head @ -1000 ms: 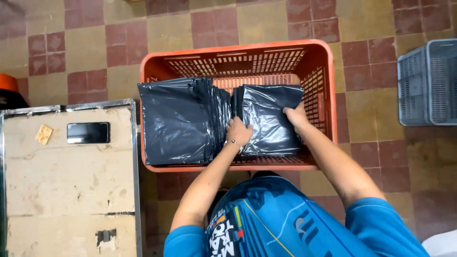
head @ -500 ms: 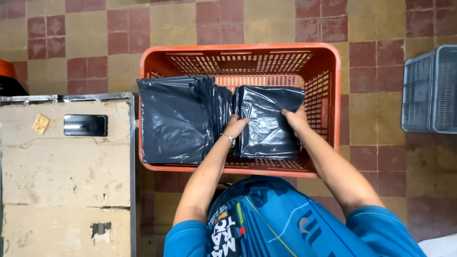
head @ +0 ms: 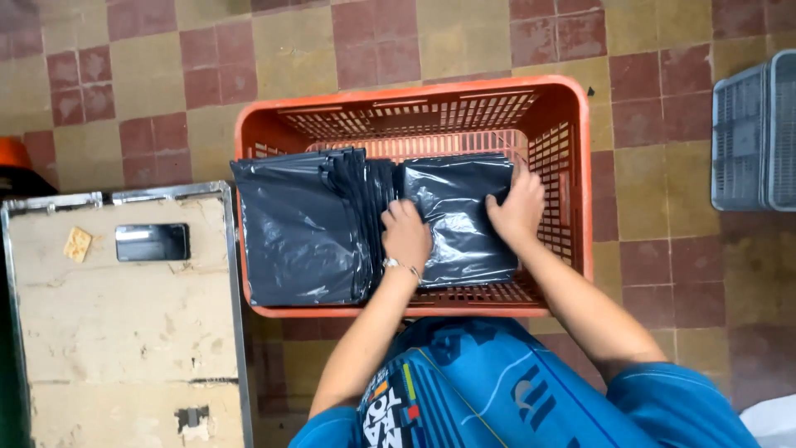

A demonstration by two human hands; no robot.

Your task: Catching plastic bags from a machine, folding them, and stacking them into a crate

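Observation:
An orange slatted plastic crate (head: 572,108) stands on the tiled floor in front of me. Inside lie several black plastic packages: a stack (head: 298,224) on the left, leaning edge-up toward the middle, and one flat package (head: 460,211) on the right. My left hand (head: 406,235), with a bracelet on the wrist, grips the left edge of that right package. The package's right edge, near the crate's right wall, is held by my right hand (head: 518,207). Both forearms reach forward over my blue shirt.
A worn, metal-edged wooden table (head: 116,332) with a dark phone (head: 152,242) on it stands at the left. A grey plastic crate (head: 754,137) sits at the right edge. An orange object (head: 12,153) shows at the far left. Red and yellow floor tiles surround the crate.
Both hands have stayed on the right black package, pressing it lower and flatter into the crate. My view has shifted slightly, so the crate sits a little further right.

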